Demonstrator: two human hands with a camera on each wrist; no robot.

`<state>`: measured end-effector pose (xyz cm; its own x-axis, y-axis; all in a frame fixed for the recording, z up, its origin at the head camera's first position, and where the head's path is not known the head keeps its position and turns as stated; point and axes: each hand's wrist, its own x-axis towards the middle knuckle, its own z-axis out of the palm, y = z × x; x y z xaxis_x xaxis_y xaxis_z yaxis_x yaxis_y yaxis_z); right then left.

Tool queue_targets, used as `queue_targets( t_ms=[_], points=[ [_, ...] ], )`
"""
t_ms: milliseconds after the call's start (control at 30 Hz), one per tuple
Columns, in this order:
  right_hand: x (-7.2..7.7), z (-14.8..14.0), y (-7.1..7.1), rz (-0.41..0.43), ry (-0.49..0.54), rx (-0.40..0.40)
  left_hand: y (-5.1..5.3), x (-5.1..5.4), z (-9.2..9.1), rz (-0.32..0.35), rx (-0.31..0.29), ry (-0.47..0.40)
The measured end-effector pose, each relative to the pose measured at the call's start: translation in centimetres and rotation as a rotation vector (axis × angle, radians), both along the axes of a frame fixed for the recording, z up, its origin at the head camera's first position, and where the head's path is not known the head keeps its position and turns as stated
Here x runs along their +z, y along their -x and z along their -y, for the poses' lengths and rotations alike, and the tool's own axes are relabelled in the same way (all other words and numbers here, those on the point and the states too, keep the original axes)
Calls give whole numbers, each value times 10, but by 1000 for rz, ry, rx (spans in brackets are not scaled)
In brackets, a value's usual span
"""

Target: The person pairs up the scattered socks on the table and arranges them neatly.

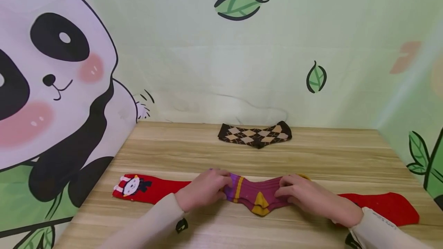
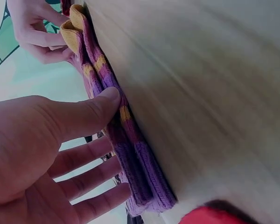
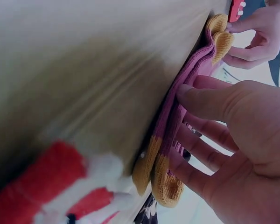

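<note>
A pair of purple socks with yellow heels, toes and stripes lies stretched sideways on the table, one sock on top of the other. My left hand pinches the stack near the violet cuffs; in the left wrist view the thumb presses its near edge. Toward the yellow toes, my right hand pinches the other end, and its thumb shows on the near edge in the right wrist view. Fingers of both hands pass to the far side of the socks, partly hidden.
To the left lies a red sock with a white animal figure, partly behind my left arm. Another red sock is at the right, partly covered by my right hand. Brown argyle socks rest at the table's back edge, against a printed backdrop.
</note>
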<state>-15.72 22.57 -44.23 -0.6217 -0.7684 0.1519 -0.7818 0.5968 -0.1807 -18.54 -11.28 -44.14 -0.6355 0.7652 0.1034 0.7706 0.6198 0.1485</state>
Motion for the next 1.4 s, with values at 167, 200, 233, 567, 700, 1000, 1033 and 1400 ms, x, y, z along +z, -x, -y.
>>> queue_targets(
  t_ms=[167, 200, 233, 567, 700, 1000, 1033, 1400],
  points=[
    [0, -2, 11, -8, 1, -12, 11, 0, -5, -5, 11, 5],
    [0, -3, 14, -10, 2, -15, 13, 0, -6, -5, 14, 7],
    [-1, -3, 16, -10, 2, -19, 15, -1, -7, 2, 16, 6],
    [-4, -8, 40, -21, 33, -16, 37, 0, -16, 59, 62, 42],
    [-2, -9, 47, -8, 39, -28, 44, 1, -19, 66, 83, 47],
    [-6, -10, 62, -38, 30, -55, 63, -3, -24, 38, 105, 53],
    [-6, -10, 64, -42, 31, -59, 65, -3, -24, 35, 105, 50],
    [-9, -12, 87, -103, 44, -59, 85, -3, -28, 25, 113, 62]
  ],
)
